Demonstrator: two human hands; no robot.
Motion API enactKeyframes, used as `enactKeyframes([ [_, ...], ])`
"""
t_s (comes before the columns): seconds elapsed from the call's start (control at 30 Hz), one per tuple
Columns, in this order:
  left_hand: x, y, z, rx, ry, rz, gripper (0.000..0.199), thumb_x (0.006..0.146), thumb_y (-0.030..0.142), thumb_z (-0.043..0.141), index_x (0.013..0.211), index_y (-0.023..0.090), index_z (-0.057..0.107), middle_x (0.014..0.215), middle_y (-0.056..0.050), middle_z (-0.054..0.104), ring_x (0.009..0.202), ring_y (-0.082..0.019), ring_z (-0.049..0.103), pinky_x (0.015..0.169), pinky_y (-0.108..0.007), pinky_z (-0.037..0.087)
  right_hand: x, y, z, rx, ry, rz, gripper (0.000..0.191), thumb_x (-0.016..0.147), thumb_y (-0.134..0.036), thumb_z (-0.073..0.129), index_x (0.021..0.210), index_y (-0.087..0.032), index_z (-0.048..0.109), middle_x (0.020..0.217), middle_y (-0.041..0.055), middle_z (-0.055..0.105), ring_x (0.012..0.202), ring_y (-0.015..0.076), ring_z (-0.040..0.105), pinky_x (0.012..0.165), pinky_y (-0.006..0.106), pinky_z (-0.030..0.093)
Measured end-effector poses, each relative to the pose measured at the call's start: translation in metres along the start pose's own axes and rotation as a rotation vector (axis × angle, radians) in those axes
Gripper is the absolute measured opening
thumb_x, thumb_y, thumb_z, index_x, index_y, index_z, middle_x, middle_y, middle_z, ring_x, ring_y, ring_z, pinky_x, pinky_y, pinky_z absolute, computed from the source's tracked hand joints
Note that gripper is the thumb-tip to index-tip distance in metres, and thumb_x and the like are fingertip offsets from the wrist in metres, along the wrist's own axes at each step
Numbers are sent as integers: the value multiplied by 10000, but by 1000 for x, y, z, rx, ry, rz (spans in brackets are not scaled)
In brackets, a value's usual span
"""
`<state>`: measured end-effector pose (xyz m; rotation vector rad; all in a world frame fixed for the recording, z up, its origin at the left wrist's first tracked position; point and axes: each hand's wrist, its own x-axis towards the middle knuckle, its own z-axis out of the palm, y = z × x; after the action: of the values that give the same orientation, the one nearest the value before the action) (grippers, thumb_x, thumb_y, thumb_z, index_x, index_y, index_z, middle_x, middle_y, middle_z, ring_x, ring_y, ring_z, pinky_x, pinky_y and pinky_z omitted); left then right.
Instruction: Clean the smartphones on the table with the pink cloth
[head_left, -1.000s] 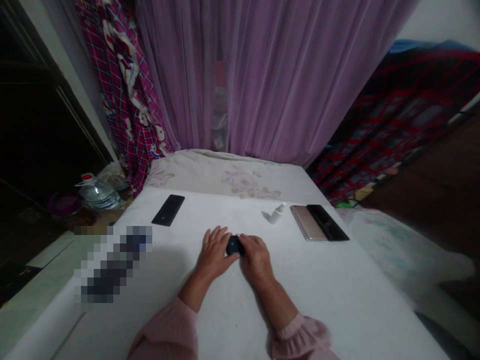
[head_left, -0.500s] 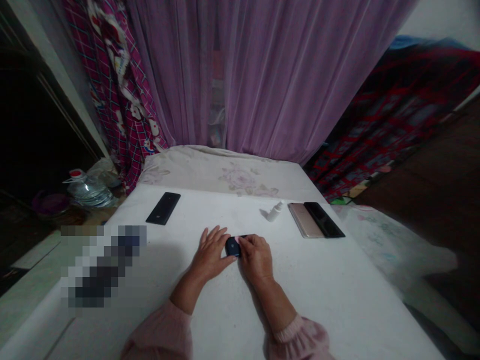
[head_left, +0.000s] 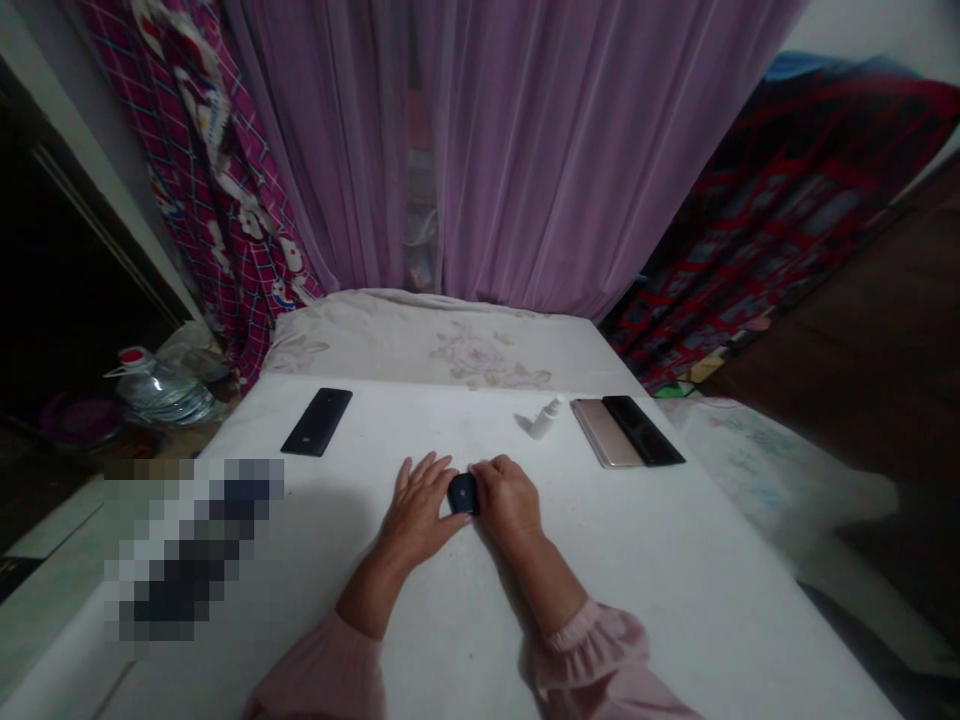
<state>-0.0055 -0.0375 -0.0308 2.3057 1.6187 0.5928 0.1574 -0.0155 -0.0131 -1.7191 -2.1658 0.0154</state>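
A dark blue phone (head_left: 463,494) with a small light logo lies back up on the white table. My left hand (head_left: 421,505) steadies its left end, thumb along the near edge and the other fingers spread at the far side. Over the phone's right part, my right hand (head_left: 511,500) is closed in a pinch, hiding that end. A small pink pad showed at its fingertips half a second ago; the fingers now cover it. Beyond the right hand is a small white spray bottle (head_left: 545,420).
A black phone (head_left: 317,422) rests at the far left of the white table (head_left: 450,640). A rose-gold phone (head_left: 606,434) and a black one (head_left: 643,430) lie side by side at the far right. A blurred-out patch (head_left: 199,550) covers something near the left edge.
My right hand has shifted slightly up on the phone, and the pink pad no longer shows. My left hand stays in place on the phone. The whole view has turned slightly.
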Motion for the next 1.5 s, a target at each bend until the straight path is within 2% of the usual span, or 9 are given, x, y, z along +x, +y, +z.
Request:
enactKeyframes([
  [0.1,-1,1,0,9,13,-4,476,795,381,660,1227,234,523,1415,-85,495,1376,-271,338,1157,-534,134,4,-1,-2,-22,-52,-86,226,932,-312,503,923,-264,724,810,36,618,706,149,553,598,252,335],
  [0.33,0,2,0,20,19,-9,431,818,376,635,1207,222,534,1401,-88,510,1373,-272,344,1160,-534,123,10,50,-7,-43,-6,100,272,944,-356,492,870,-254,733,803,35,612,696,141,573,584,245,351],
  [0.43,0,2,0,29,14,-9,440,819,379,634,1216,217,531,1404,-88,507,1374,-273,342,1162,-530,123,-1,42,-2,3,57,107,266,949,-317,473,926,-251,729,806,30,608,690,135,561,581,236,349],
  [0.63,-1,0,2,48,21,4,454,830,385,623,1237,215,517,1417,-88,493,1374,-269,343,1161,-528,135,-33,10,6,101,132,-119,274,948,-259,450,1049,-245,704,772,29,602,660,130,526,564,228,334],
  [0.83,0,-2,3,45,29,16,447,831,386,620,1231,215,517,1414,-91,497,1374,-271,344,1159,-534,135,-33,42,0,92,201,102,314,959,-324,435,964,-226,732,776,39,616,629,123,526,539,228,336],
  [0.9,0,-1,3,46,30,14,447,830,387,618,1232,220,517,1416,-88,496,1374,-272,345,1157,-538,138,-33,43,2,86,210,135,317,959,-312,431,968,-214,732,779,43,618,626,125,529,538,230,344],
  [1.13,0,-2,4,53,41,25,442,841,399,598,1245,237,522,1413,-85,500,1366,-275,359,1155,-536,141,-46,7,9,149,170,-105,265,946,-252,468,1089,-249,691,794,38,618,670,123,543,586,209,396],
  [1.37,1,-3,4,64,10,32,447,846,389,592,1255,224,521,1414,-91,498,1372,-284,348,1154,-549,131,-47,48,-2,203,179,-6,284,959,-305,449,1054,-212,701,819,47,633,690,123,586,616,211,437],
  [1.5,1,-4,6,65,16,49,441,858,400,571,1264,236,518,1419,-83,494,1370,-279,350,1153,-545,134,-41,47,-6,208,106,-122,247,953,-287,470,1032,-205,689,804,40,630,674,114,584,627,204,442],
])
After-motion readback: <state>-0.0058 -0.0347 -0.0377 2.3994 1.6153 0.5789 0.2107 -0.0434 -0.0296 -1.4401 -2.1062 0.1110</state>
